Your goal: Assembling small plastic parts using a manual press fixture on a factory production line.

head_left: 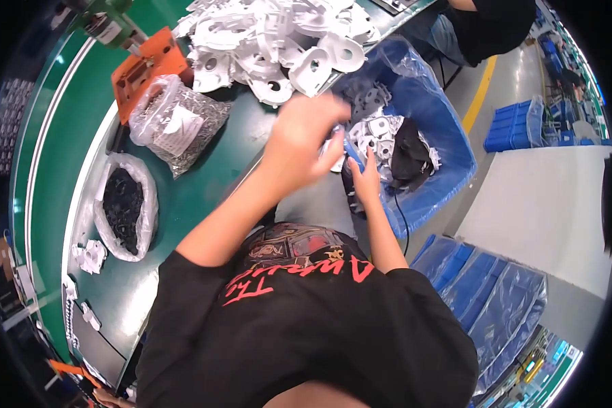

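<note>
My left hand is smeared by motion above the bench's right edge, beside the heap of white plastic parts. Whether its fingers hold anything cannot be made out. A white piece shows just below it, partly hidden. My right hand is at the near left rim of the blue-lined bin, thumb and a finger stretched apart. I see nothing clearly gripped in it. Inside the bin lie white parts and a black cloth-like item.
On the green bench lie a clear bag of small metal pieces, an open bag of black pieces and an orange fixture. Blue crates under plastic stand at the right. Another person is at the far right.
</note>
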Action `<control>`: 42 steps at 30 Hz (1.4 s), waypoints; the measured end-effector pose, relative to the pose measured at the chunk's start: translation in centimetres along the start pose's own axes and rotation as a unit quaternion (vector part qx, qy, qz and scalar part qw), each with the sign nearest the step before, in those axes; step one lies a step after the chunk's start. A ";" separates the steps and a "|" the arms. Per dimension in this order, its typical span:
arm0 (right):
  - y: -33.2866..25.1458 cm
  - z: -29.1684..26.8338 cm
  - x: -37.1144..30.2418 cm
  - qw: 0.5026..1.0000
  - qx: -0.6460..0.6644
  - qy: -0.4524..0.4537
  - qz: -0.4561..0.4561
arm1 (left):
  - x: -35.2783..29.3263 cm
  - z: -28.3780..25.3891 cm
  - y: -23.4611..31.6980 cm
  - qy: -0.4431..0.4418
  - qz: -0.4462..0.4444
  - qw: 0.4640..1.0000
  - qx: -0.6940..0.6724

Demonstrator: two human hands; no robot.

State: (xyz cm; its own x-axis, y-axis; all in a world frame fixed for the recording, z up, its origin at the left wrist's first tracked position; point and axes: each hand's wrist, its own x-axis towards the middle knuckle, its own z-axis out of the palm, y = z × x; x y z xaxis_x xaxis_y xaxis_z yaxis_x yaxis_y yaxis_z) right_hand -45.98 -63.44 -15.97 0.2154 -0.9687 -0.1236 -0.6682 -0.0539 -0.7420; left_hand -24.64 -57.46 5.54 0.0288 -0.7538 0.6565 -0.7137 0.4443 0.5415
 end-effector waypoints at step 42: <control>2.6 -10.6 -3.6 0.796 0.589 -0.030 0.136 | -7.6 9.5 1.9 -0.409 -0.185 0.880 -0.154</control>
State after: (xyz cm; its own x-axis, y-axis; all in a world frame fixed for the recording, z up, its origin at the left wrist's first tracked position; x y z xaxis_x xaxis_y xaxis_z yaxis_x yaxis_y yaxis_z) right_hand -56.07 -62.72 -10.45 0.2335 -0.8903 -0.3910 0.4269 0.4551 -0.7814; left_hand -32.88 -55.49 -3.47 -0.3843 -0.9147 -0.1255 -0.5342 0.1094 0.8382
